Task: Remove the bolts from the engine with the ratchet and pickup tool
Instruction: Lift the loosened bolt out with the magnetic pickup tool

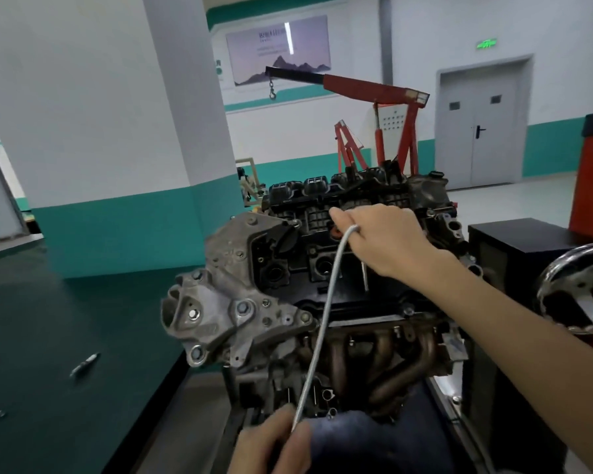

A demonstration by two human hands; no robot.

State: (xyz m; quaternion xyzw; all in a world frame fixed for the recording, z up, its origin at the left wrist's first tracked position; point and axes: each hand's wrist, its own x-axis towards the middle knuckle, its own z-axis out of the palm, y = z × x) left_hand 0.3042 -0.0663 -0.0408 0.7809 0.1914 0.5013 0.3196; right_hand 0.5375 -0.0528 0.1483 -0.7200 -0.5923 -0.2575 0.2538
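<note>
Two hands were on the pickup tool (322,316) because its thin, springy shaft would not hold a line by itself. My right hand (380,241) hung over the black top cover of the engine (240,302), fingers curled round the upper bend of the shaft. From there I could steer the short free end (365,277) down between the round wells (322,266) in the cover. My left hand (274,439), low and close to my body, pinched the other end between thumb and fingers, which I judge was the end that works the tool. The shaft ran in a long slant between the two, crossing in front of the cover and the rusty manifold (384,357). I could not see the bolt I was fishing for; my right hand and the cover hid the spot. The ratchet was nowhere in view. Two small metal pieces (84,364) lay well apart on the dark table (48,319) to my left, out of the way of the work.
</note>
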